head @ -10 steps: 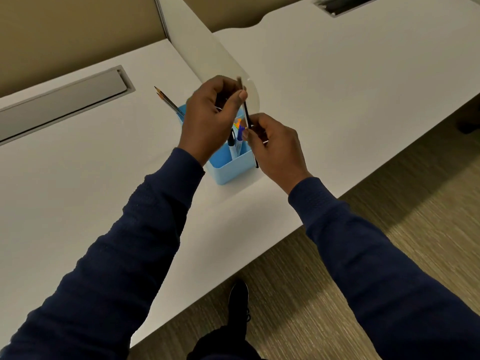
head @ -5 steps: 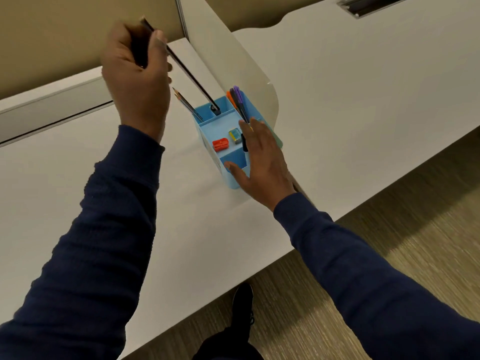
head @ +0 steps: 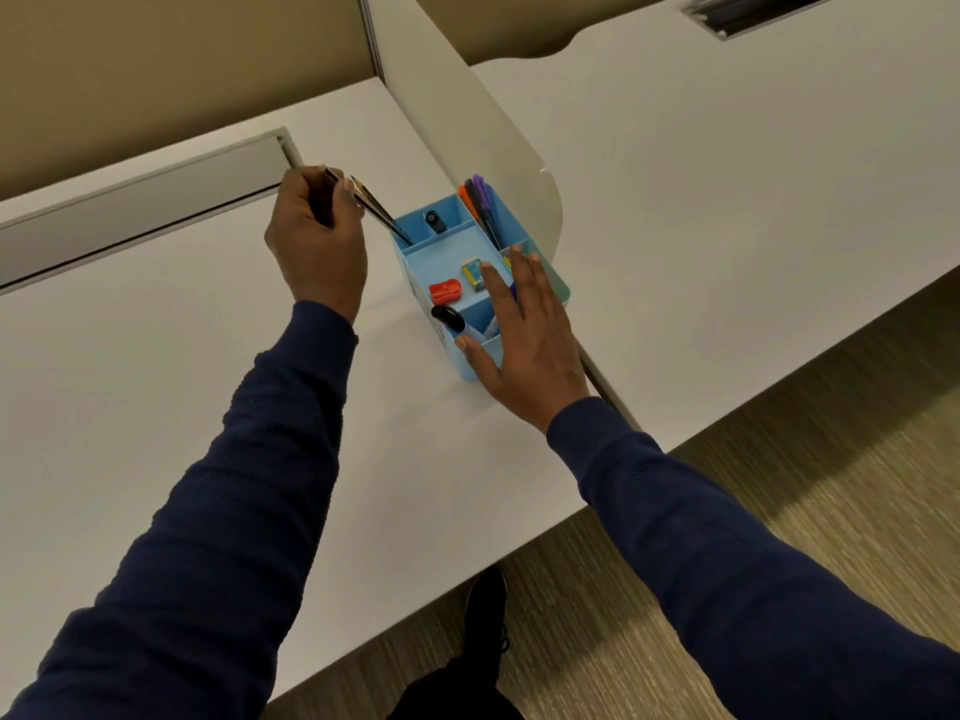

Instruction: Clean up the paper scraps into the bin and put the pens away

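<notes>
- My black shoe (head: 485,605) stood on the striped carpet floor (head: 810,423), nearest of all, just under the near edge of the white tabletop (head: 171,366).
- Both my arms, in dark navy knit sleeves (head: 218,511), reached forward over that edge.
- My right hand (head: 524,335) lay flat and open, fingers spread, holding nothing; its palm and thumb rested against the near right corner of the light blue plastic desk organiser (head: 470,374).
- In the organiser's near compartment, just left of my thumb, a black-capped marker (head: 454,320) stood tilted.
- In the shallow middle compartment lay a red pencil sharpener (head: 445,291) and a small yellow-and-blue eraser (head: 472,272), close to each other but apart.
- My left hand (head: 317,246) was closed around the upper ends of thin dark pencils (head: 382,215), which slanted down to the right with their tips inside the organiser's far left compartment.
- A small black object (head: 434,220) sat in the far middle compartment; I could not tell what it was.
- Orange and purple pens (head: 480,207) stood in the far right compartment, leaning toward the white curved desk divider (head: 467,111).
</notes>
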`<state>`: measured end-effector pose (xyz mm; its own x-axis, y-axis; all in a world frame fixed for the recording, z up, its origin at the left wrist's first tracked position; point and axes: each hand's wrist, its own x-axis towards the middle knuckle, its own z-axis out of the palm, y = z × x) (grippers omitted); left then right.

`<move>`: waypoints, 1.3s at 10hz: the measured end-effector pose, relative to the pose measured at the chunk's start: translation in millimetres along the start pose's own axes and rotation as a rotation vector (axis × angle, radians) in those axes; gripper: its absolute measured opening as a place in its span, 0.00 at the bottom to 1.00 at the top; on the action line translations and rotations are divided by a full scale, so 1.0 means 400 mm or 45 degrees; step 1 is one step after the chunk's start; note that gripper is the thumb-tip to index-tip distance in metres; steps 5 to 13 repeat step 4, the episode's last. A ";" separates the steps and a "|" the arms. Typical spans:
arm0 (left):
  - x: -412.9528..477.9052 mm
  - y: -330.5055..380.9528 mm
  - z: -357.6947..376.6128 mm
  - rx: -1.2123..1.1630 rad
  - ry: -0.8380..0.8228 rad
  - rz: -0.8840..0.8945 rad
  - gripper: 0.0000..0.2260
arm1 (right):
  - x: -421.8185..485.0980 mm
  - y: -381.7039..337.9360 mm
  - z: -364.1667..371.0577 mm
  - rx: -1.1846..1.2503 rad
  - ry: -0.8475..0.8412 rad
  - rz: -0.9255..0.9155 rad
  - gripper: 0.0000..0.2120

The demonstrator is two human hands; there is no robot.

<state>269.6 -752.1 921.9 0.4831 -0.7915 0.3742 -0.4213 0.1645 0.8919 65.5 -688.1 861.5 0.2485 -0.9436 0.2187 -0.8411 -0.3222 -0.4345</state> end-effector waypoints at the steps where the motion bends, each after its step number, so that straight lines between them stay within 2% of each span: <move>1: -0.007 -0.032 0.013 0.013 -0.031 -0.080 0.03 | -0.002 0.002 0.002 0.007 -0.008 0.009 0.36; 4: -0.026 -0.050 0.029 0.098 -0.166 -0.285 0.09 | -0.002 -0.001 -0.014 0.000 -0.025 0.029 0.37; 13: -0.026 -0.050 0.029 0.098 -0.166 -0.285 0.09 | -0.002 -0.001 -0.014 0.000 -0.025 0.029 0.37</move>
